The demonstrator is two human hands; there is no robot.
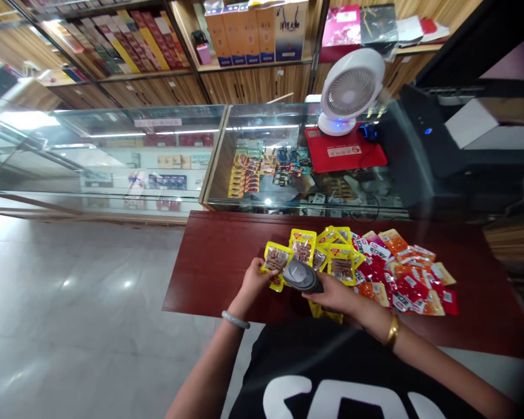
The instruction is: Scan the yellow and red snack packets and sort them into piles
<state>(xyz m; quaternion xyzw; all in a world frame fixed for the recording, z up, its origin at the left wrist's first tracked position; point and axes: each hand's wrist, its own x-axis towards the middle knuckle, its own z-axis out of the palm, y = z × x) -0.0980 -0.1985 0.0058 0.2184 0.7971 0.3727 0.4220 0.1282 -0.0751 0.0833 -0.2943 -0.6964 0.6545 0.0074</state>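
My left hand pinches the edge of a yellow snack packet with a clear window and a barcode label. Another yellow packet shows just below it. In my right hand is a dark grey barcode scanner, its head close beside the packet on the left. Behind the scanner lie more yellow packets, some overlapping. A few more yellow packets lie under my right hand, partly hidden. To the right spreads a heap of red and orange snack packets.
All of this rests on a dark red wooden tabletop. Behind it runs a glass display counter with a white fan on a red mat. A black machine stands at the right. Shelves with boxes line the back.
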